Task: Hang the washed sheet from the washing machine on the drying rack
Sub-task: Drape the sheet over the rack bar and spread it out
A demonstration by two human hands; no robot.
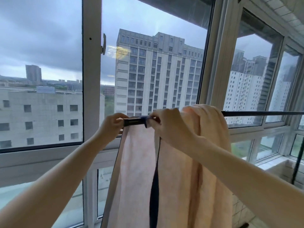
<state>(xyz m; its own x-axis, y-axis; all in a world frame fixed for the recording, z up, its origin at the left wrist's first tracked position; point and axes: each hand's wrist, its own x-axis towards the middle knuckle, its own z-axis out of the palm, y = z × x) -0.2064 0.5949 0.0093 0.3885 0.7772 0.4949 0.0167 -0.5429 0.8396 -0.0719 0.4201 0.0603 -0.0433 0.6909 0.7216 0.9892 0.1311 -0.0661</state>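
Peach sheet (138,162) hangs below grip of left hand (113,123), right hand (167,125).

We look out through tall glass windows in white metal frames (91,79), with a small grey latch handle (104,44) on the centre post. Beyond the glass we see a tall beige-grey apartment tower (158,71), a low white tiled block (41,116) at left, white high-rise flats (241,92) at right and a heavy grey cloudy sky (41,30). Pale square ceiling tiles (287,12) show at upper right.
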